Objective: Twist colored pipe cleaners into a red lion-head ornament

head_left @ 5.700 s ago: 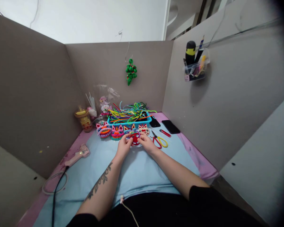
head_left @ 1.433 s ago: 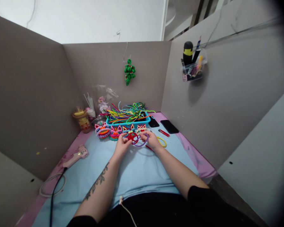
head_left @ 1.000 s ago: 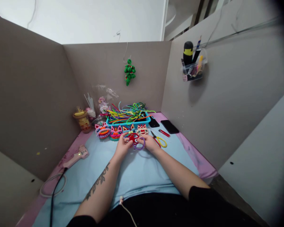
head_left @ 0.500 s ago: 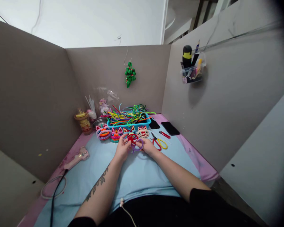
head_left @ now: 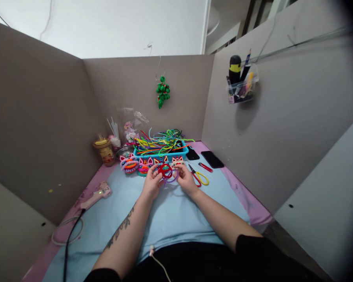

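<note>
My left hand (head_left: 153, 182) pinches a round red pipe-cleaner piece (head_left: 165, 170) above the blue cloth. A purple pipe cleaner (head_left: 173, 179) curves in a loop from the red piece toward my right hand (head_left: 186, 179), whose fingers are closed on it. Several colourful animal-face ornaments stand just beyond my hands, among them a pink and orange one (head_left: 129, 164). Behind them is a blue basket (head_left: 161, 156) heaped with pipe cleaners (head_left: 161, 143). Scissors (head_left: 200, 177) with red and yellow handles lie close to my right hand.
A pink glue gun (head_left: 97, 196) with a black cord lies at the left. At the right are a red cutter (head_left: 205, 167) and a black phone (head_left: 212, 159). A lidded cup (head_left: 104, 150) stands back left. Grey partitions (head_left: 147, 86) enclose the table.
My right hand has moved slightly up and to the right, its fingers now higher beside the red piece. The purple loop has shifted and looks flatter. The view has moved a little.
</note>
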Action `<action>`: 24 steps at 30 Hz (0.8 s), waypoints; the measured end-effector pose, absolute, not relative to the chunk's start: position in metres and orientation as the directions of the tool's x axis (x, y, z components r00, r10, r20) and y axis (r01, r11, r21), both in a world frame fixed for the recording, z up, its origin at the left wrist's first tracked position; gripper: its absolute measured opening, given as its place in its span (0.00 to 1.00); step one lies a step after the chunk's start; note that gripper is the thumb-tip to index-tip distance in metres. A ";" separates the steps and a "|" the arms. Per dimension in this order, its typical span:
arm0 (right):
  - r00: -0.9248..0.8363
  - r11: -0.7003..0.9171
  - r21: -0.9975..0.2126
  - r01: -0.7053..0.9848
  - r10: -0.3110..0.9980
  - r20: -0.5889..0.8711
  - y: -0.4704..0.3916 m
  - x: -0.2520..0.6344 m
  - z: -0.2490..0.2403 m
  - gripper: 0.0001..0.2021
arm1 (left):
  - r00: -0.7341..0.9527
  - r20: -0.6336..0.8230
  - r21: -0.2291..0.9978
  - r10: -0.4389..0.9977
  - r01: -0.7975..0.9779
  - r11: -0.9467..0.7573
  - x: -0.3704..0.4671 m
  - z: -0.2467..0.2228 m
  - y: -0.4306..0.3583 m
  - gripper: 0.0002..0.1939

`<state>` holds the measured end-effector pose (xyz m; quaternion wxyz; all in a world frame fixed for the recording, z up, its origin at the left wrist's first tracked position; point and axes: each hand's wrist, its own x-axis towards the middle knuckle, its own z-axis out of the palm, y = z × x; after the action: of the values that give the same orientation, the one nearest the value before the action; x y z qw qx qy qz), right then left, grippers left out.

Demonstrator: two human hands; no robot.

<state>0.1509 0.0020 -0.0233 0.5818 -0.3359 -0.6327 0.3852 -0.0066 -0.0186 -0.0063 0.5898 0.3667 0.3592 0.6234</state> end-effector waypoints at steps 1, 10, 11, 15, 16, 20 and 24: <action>-0.047 0.521 -0.853 0.022 0.853 0.519 0.001 0.152 -0.022 0.13 | -0.037 0.030 0.879 0.999 -0.474 -0.044 -0.006 -0.006 -0.019 0.32; -0.043 0.659 -0.695 0.288 0.734 0.678 -0.001 0.162 -0.015 0.06 | -0.036 0.042 0.878 0.998 -0.475 -0.054 -0.007 -0.006 -0.020 0.32; -0.044 0.657 -0.695 0.292 0.736 0.676 -0.001 0.161 -0.016 0.07 | -0.035 0.043 0.878 0.998 -0.475 -0.054 -0.007 -0.006 -0.020 0.32; -0.020 0.663 -0.682 0.308 0.722 0.692 0.000 0.160 -0.019 0.12 | -0.034 0.029 0.882 0.999 -0.469 -0.041 -0.007 -0.007 -0.019 0.32; -0.019 0.667 -0.676 0.313 0.716 0.698 0.001 0.160 -0.019 0.12 | -0.034 0.026 0.881 0.999 -0.472 -0.039 -0.007 -0.007 -0.019 0.32; -0.036 0.685 -0.652 0.325 0.698 0.715 0.001 0.162 -0.019 0.09 | -0.025 0.029 0.872 0.999 -0.487 -0.038 -0.007 -0.007 -0.019 0.32; -0.030 0.679 -0.659 0.324 0.703 0.710 0.000 0.161 -0.018 0.09 | -0.023 0.032 0.868 0.999 -0.495 -0.040 -0.006 -0.008 -0.018 0.32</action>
<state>0.1608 0.0002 -0.0184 0.5918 -0.3672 -0.6994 0.1604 -0.0061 -0.0184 -0.0075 0.5985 0.3607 0.3494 0.6242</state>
